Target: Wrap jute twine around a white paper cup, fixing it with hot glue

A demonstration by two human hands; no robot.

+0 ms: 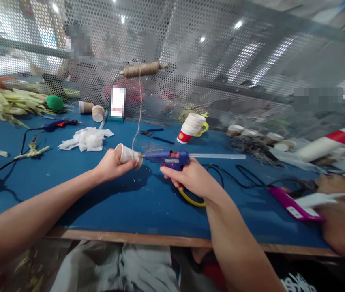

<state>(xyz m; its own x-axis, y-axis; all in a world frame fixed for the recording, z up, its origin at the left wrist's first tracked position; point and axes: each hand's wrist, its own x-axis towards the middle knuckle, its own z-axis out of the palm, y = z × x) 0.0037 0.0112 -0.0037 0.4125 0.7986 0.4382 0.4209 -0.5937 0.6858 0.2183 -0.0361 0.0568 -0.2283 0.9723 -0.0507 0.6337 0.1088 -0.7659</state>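
Note:
My left hand [111, 164] is closed round a small white paper cup [127, 154], held on its side above the blue table [142, 202]. A strand of twine [138, 113] hangs down from the spool [141, 69] on the mesh screen to the cup's base. My right hand [190, 178] grips a blue glue gun [168, 158] with a clear glue stick [217, 156] sticking out behind. The gun's nozzle touches the cup's base where the twine meets it.
On the table lie a second glue gun [59, 123], crumpled white tissue [85, 138], pliers [154, 134], a stack of paper cups [192, 126], twine-wrapped cups [93, 110], a green ball [54, 102] and dried leaves [5, 103]. Another person's hands [339, 190] rest at the right by a magenta glue gun [294, 202].

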